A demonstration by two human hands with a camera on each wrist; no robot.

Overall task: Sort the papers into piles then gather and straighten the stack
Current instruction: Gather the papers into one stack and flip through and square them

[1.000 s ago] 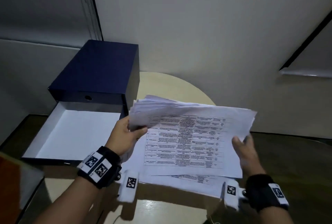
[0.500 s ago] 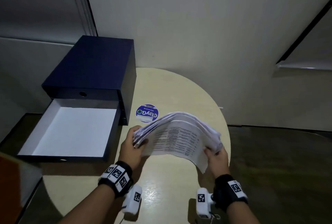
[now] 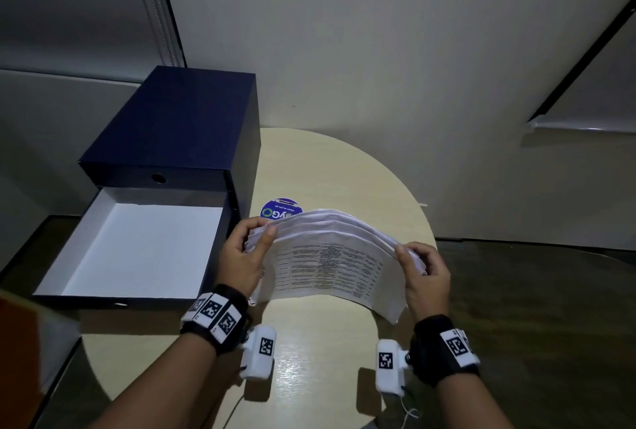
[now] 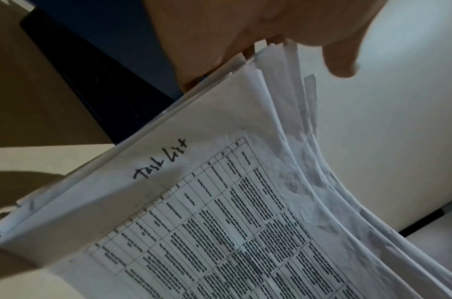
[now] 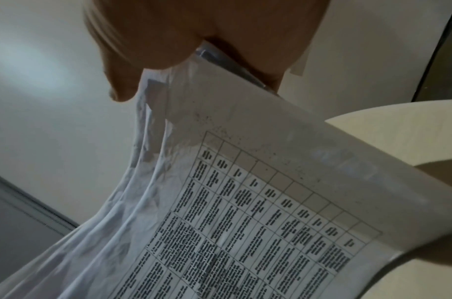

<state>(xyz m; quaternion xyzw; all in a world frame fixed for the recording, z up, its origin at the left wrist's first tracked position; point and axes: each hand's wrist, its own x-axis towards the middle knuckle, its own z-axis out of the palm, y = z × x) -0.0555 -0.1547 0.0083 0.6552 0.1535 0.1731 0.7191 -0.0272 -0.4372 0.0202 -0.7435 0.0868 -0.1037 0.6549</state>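
Note:
A stack of white papers (image 3: 330,256) stands on its long edge on the round beige table (image 3: 320,167), bowed upward between both hands. The front sheet carries a printed table and handwritten "Task List" (image 4: 160,161). My left hand (image 3: 251,242) grips the stack's left end, thumb over the top edges. At the right end my right hand (image 3: 418,263) pinches the sheets, thumb in front. Close up, the paper stack (image 4: 245,222) fans slightly under the left hand (image 4: 270,50), and the papers (image 5: 245,202) hang from my right hand (image 5: 194,50). The sheet edges are uneven.
A dark blue box (image 3: 179,125) sits at the table's left, its white-lined drawer (image 3: 137,246) pulled out toward me. A round blue sticker (image 3: 280,210) lies on the table behind the papers. A wall rises right behind the table.
The papers came down from a raised, flat spread onto the table and now stand on edge, arched. Both hands moved closer together and lower with them.

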